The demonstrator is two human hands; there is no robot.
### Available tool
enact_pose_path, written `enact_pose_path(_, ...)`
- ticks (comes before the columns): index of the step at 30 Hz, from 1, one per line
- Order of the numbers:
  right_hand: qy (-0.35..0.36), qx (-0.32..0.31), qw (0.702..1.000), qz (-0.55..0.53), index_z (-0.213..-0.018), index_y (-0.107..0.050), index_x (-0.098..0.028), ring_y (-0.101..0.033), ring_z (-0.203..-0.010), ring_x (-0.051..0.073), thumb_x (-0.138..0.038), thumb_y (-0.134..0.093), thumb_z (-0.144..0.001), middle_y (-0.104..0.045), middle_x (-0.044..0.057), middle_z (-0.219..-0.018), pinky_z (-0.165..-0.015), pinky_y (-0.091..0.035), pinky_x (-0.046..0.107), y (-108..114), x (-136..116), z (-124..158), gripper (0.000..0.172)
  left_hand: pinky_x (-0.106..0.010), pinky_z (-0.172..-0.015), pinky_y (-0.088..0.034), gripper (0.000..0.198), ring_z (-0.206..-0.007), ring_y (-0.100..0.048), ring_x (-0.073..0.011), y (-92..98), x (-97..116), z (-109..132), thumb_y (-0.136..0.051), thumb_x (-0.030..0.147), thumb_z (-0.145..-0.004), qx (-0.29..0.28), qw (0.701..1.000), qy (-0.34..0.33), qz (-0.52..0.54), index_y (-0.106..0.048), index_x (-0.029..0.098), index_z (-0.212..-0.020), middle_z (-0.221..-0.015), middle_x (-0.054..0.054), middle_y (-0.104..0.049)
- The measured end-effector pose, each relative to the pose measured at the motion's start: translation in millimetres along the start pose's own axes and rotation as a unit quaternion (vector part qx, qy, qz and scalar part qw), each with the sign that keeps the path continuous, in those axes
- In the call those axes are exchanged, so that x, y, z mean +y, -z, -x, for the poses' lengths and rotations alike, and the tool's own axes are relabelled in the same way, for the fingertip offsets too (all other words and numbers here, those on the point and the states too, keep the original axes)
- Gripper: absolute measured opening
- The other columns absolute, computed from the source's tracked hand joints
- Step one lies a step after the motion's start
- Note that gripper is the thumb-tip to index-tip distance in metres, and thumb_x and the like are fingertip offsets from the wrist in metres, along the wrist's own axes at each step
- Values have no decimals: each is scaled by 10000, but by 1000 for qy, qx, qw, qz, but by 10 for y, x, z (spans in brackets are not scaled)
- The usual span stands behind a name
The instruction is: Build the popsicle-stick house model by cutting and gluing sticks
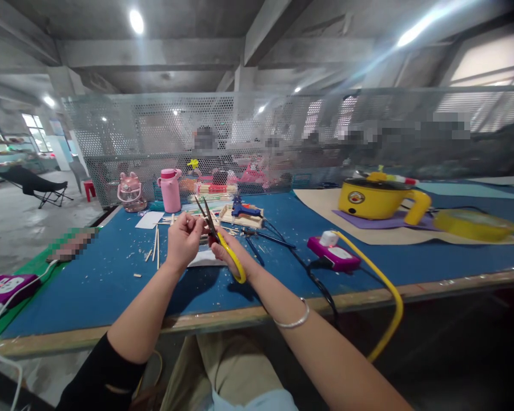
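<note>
My right hand is wrapped round a pair of yellow-handled scissors, whose parted blades point up and away from me. Close beside the blades, my left hand is closed in a pinch; what lies between its fingertips is too small to make out. Below the hands a white sheet of paper lies on the blue tabletop. Thin wooden sticks and small offcuts are scattered to the left. Behind my hands a blue glue gun rests on a light wooden tray.
A pink thermos and a pink clear bottle stand at the back left. Pliers, a purple power strip with cables, and a yellow electric pot are to the right. A perforated metal screen borders the table's far side.
</note>
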State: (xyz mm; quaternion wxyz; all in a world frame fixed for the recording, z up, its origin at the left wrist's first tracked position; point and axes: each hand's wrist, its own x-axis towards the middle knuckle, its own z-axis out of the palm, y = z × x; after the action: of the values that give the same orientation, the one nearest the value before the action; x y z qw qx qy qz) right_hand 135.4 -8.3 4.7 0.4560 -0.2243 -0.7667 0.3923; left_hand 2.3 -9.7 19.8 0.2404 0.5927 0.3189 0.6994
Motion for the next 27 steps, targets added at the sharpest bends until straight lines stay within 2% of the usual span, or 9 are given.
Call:
enact_pose_path(6, 9, -25, 1000, 9, -1130, -458, -173, -352, -603, 95, -612, -463, -716, -408, -4, -733, -536, -345, 216, 33, 66, -18, 603, -229, -561, -502, 320, -547, -491, -74, 29, -73, 5, -528, 330, -748, -9, 996, -51, -78, -290, 188, -589, -627, 25, -490)
enact_pose_path(15, 14, -19, 1000, 4, -1142, -446, -168, -379, -635, 105, -633, -459, -702, -427, 10, -766, -546, -354, 224, 20, 71, -15, 640, -209, -548, -470, 293, -581, -528, -89, 9, -108, 33, -518, 300, -758, 28, 989, -82, -122, -301, 191, -594, -613, 25, -492)
enact_pose_path(27, 14, -9, 1000, 7, -1099, -468, -155, -374, -627, 104, -651, -454, -690, -432, 5, -747, -560, -342, 227, 10, 61, -15, 643, -215, -561, -422, 219, -572, -519, -91, 30, -58, 30, -477, 210, -761, -5, 972, -113, -204, -326, 194, -604, -650, 9, -556)
